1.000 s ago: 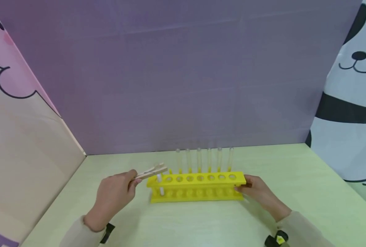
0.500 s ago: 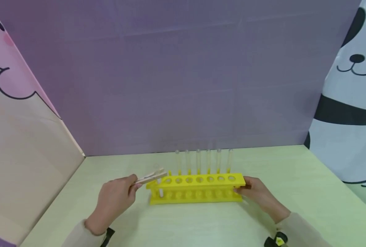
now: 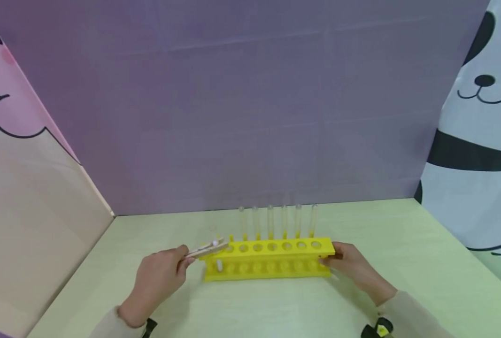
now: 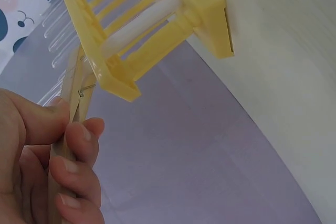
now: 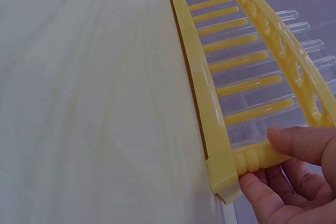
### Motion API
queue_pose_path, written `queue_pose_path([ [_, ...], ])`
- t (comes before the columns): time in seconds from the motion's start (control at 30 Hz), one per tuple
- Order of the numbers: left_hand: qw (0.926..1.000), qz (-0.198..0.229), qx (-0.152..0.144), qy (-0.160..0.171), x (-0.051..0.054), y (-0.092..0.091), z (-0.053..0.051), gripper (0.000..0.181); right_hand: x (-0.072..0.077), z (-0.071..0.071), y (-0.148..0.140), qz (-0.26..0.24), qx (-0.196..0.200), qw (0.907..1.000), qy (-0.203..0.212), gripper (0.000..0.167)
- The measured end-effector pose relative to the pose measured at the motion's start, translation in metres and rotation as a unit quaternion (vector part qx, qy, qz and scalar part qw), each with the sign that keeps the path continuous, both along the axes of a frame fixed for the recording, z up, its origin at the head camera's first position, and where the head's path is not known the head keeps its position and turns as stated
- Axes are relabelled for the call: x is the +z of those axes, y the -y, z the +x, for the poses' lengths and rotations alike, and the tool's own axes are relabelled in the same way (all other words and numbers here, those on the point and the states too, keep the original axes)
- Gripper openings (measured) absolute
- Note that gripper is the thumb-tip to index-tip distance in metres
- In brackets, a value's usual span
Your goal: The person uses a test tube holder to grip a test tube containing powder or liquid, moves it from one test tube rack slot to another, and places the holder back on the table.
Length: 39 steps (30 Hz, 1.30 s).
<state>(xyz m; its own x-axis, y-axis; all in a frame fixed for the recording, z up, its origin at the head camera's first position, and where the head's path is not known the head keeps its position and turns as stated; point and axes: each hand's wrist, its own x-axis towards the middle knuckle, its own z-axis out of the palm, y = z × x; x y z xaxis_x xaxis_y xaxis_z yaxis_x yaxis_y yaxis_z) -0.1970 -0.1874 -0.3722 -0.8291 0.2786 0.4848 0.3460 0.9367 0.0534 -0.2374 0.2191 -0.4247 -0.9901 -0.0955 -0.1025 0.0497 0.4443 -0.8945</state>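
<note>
My left hand holds a wooden test tube clamp, its metal spring showing in the left wrist view, thumb on one side and fingers curled round the other. The clamp's tip lies at the left end of a yellow test tube rack, close against its top plate. A tube with white content passes through the leftmost hole down to the base; its upper part is faint, near the clamp's jaws. At the rack's other end, my right hand grips the end post between thumb and fingers.
Several clear test tubes stand on yellow pegs along the rack's back row. The remaining front holes show no tubes. A pale green table lies below, with a purple backdrop behind and printed panels at both sides.
My left hand and the clamp have come down slightly, so the clamp's tip now lies lower, against the rack's top. The right hand keeps its grip on the rack.
</note>
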Motion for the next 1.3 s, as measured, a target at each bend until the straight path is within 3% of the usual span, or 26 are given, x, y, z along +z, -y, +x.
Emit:
queue_pose_path([
  [0.4, 0.9999, 0.000, 0.000, 0.012, -0.0032, -0.0007, 0.0014, 0.017, 0.0002, 0.0004, -0.0018, -0.020, 0.019, 0.9996, -0.005, 0.044],
  [0.9, 0.9999, 0.002, 0.001, 0.016, -0.0065, 0.0001, 0.0012, 0.017, -0.0001, -0.0004, -0.0002, -0.012, 0.001, 0.9999, 0.003, 0.043],
  [1.3, 0.9998, 0.007, 0.002, 0.019, -0.0079, -0.0015, 0.0029, 0.014, 0.0002, 0.0007, -0.0008, -0.022, 0.011, 0.9997, -0.005, 0.042],
])
